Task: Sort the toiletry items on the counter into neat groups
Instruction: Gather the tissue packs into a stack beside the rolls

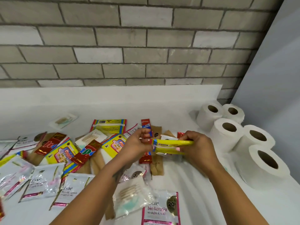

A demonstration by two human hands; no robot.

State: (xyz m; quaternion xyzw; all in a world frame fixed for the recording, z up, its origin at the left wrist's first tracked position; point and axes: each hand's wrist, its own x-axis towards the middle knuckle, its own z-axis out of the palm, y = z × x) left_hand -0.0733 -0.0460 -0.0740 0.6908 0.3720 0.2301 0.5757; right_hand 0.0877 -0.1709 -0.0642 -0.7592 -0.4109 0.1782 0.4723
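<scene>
Pinching opposite ends of two yellow sachets [172, 144] with blue-striped edges, the left hand [138, 146] and right hand [197, 146] curl their fingers tightly.

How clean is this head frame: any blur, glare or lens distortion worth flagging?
Head view: the brick wall courses bow, a wide-angle effect; lighting is soft and even, with faint shadows beside the toilet rolls; the Dove sachets at lower left look smeared and show mild glare; both hands, left and right, and the yellow packets they hold are slightly soft.
</scene>
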